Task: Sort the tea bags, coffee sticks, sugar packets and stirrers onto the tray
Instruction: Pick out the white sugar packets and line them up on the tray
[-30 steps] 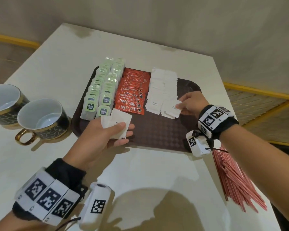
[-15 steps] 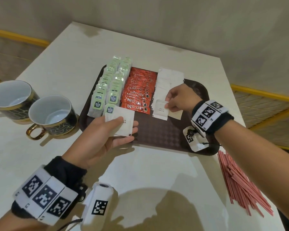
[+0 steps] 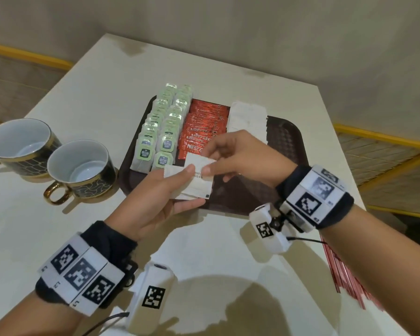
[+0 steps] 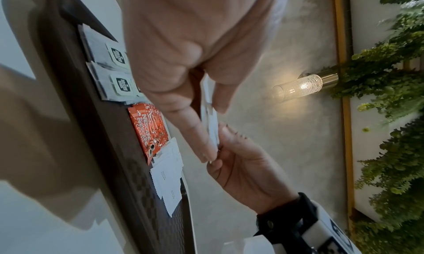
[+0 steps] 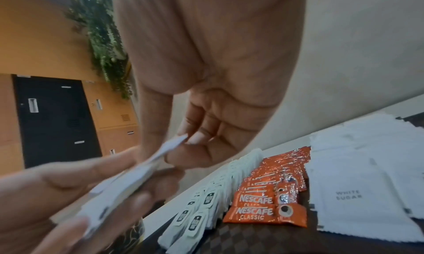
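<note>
Hands [image 3: 155,195] on sugar packets [image 3: 199,183] above tray [image 3: 286,139]

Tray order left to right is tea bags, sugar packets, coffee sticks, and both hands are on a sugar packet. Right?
Not quite. The head view shows tea bags, then coffee sticks, then sugar packets. Both the left hand and right hand do hold a sugar packet.

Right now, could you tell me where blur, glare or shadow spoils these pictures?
Head view: sharp, with glare on the tea bags and arm shadows on the table. Left wrist view: the lamp flares. Right wrist view: the left hand and its sugar packets are blurred.
</note>
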Tool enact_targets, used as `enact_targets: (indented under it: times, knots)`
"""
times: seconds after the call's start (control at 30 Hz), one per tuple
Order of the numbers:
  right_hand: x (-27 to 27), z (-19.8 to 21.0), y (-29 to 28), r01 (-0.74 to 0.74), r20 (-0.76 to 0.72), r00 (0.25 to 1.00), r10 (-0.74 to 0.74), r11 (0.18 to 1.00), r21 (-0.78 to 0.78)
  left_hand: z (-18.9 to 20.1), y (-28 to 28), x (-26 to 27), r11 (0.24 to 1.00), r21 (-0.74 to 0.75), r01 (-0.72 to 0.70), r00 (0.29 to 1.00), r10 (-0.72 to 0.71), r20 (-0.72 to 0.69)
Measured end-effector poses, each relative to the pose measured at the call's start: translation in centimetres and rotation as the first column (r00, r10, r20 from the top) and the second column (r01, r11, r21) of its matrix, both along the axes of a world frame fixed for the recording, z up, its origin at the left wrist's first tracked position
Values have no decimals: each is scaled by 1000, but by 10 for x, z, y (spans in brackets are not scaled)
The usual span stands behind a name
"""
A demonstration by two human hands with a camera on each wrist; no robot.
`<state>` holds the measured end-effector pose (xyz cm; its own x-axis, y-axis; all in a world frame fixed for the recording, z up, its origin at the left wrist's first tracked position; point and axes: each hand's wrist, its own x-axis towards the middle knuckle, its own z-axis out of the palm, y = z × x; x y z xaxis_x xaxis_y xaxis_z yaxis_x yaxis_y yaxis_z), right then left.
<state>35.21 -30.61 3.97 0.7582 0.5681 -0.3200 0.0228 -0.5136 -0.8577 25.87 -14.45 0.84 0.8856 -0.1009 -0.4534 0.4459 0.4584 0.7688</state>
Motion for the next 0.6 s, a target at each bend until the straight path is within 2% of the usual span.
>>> enact_targets:
  times: [0.07,0.17,0.23,0.3,0.37,0.4,0.47,0.53,0.6]
  knots:
    - [-1,-2,-6,18,31,999,-18,1000,10,1,-1,2,999,-31,40,999,-41,-27]
    - [15,4,-37,195,77,978,-196,981,21,4,3,9,993,-14,120,991,-121,-61]
    - [30,7,-65,308,106,946,-305,951,-6,8,7,17,978,111,177,983,-171,-68]
    - [44,5,-87,365,122,928,-353,927,-86,15,8,32,925,296,238,971,-227,-72]
    - [55,-2,-99,357,128,933,-336,911,-209,22,1,52,771,572,279,949,-314,-38]
    - [60,-8,-101,328,127,944,-304,902,-282,26,-5,63,656,698,287,926,-377,-26]
    - [67,-20,-99,239,123,971,-206,876,-420,35,-22,82,370,887,278,850,-525,-48]
    - [72,-29,-94,187,138,981,-136,850,-492,39,-41,98,133,962,237,759,-643,-98]
    - [77,-35,-90,186,171,979,-111,833,-522,35,-59,112,-20,974,225,698,-694,-176]
